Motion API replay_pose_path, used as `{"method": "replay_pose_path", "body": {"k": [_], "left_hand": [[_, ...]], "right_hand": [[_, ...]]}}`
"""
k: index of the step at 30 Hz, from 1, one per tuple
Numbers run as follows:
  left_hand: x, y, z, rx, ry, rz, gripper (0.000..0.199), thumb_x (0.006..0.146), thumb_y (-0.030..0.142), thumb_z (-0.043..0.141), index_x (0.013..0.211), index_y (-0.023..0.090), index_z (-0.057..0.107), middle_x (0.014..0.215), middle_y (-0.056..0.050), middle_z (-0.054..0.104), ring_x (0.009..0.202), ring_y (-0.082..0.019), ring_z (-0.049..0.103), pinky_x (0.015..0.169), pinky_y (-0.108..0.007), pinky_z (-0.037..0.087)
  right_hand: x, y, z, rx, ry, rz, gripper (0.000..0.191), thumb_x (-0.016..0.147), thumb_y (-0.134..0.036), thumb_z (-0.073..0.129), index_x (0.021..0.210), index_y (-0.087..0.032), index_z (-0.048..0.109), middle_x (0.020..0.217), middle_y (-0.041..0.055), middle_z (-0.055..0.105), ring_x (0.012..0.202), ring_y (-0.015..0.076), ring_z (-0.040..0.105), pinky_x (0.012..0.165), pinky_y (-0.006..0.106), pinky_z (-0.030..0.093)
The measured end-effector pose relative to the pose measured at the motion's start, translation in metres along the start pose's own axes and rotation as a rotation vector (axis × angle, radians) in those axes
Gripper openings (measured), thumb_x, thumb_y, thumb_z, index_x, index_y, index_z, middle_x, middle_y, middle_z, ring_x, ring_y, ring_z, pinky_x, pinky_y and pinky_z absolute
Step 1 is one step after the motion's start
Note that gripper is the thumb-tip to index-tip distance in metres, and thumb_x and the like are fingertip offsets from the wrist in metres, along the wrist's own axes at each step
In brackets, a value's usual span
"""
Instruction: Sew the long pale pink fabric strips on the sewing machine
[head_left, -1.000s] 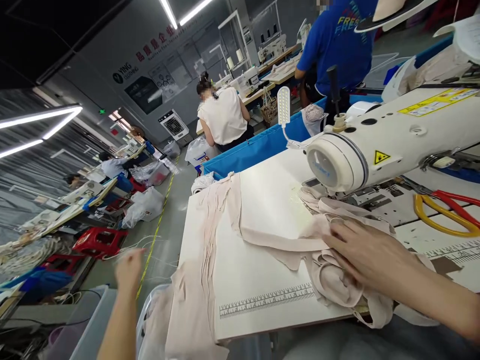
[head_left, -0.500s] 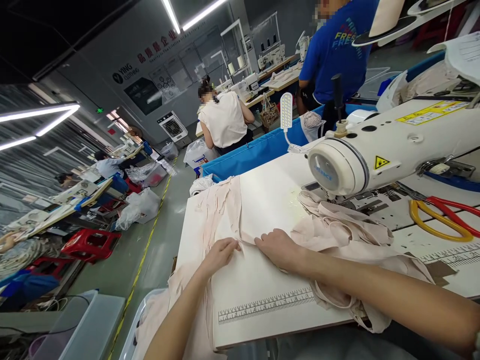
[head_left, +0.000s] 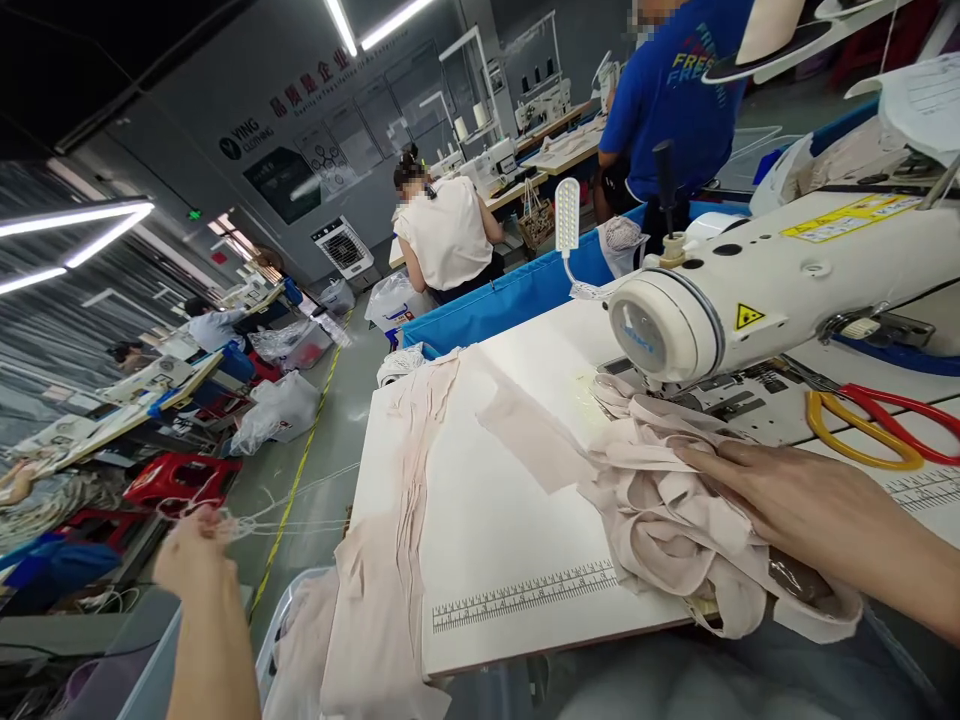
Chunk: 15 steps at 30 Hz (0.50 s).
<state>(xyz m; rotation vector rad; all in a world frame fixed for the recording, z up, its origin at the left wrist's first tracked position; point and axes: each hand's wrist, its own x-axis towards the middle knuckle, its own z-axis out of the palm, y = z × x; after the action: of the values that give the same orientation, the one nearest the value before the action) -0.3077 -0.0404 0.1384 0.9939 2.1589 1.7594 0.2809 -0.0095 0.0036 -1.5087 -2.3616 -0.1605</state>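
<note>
My left hand [head_left: 193, 555] is out past the table's left side, closed, with thin pale threads [head_left: 300, 500] trailing from it. Its fingers are partly blurred. At the right, my right hand [head_left: 765, 485] has its fingers closed on a bunched pile of pale pink fabric strips [head_left: 652, 520] in front of the sewing machine [head_left: 667, 320]. One flat end of pink fabric [head_left: 532, 435] reaches from that pile across the white tabletop [head_left: 517, 540]. Another row of pink strips [head_left: 409, 470] lies along the table's left edge and hangs over the front.
Yellow-handled scissors [head_left: 862, 440] and a red-handled tool [head_left: 900, 410] lie right of the machine. A printed ruler [head_left: 525, 597] runs along the front edge. Behind stands a blue fabric bin [head_left: 495, 305]. A clear tub [head_left: 289, 610] sits below left. Other people sit beyond.
My hands have parted from the fabric at the table's middle. The left moved far left with threads; the right moved right onto the bunched strips. A flat fabric end now lies where they were.
</note>
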Motion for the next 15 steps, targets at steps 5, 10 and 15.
{"method": "replay_pose_path", "body": {"k": [5, 10, 15], "left_hand": [[-0.055, -0.026, 0.079, 0.08, -0.377, -0.061, 0.031, 0.083, 0.046, 0.062, 0.088, 0.015, 0.064, 0.079, -0.004, 0.066, 0.069, -0.014, 0.06, 0.061, -0.028, 0.051], [-0.119, 0.001, 0.193, 0.163, -0.942, 0.023, 0.034, 0.077, 0.05, 0.064, 0.083, 0.017, 0.068, 0.063, -0.002, 0.062, 0.058, -0.015, 0.056, 0.053, -0.027, 0.042], [-0.154, 0.012, 0.277, 0.285, -1.136, 0.08, 0.048, 0.069, 0.054, 0.072, 0.05, 0.02, 0.044, 0.046, 0.002, 0.044, 0.052, -0.013, 0.046, 0.051, -0.026, 0.031]], "right_hand": [[0.017, -0.035, -0.013, -0.011, -0.018, -0.181, 0.027, 0.088, -0.016, 0.047, 0.108, -0.021, 0.064, 0.1, 0.0121, 0.063, 0.091, 0.0272, 0.057, 0.071, 0.037, 0.041], [0.037, -0.063, -0.006, -0.001, -0.078, -0.259, 0.028, 0.08, -0.004, 0.049, 0.097, -0.018, 0.065, 0.084, 0.0088, 0.063, 0.079, 0.0238, 0.054, 0.072, 0.035, 0.035], [0.032, -0.084, -0.007, 0.122, -0.008, -0.35, 0.028, 0.078, -0.003, 0.048, 0.096, -0.018, 0.065, 0.08, 0.0062, 0.06, 0.075, 0.0208, 0.05, 0.069, 0.032, 0.032]]}}
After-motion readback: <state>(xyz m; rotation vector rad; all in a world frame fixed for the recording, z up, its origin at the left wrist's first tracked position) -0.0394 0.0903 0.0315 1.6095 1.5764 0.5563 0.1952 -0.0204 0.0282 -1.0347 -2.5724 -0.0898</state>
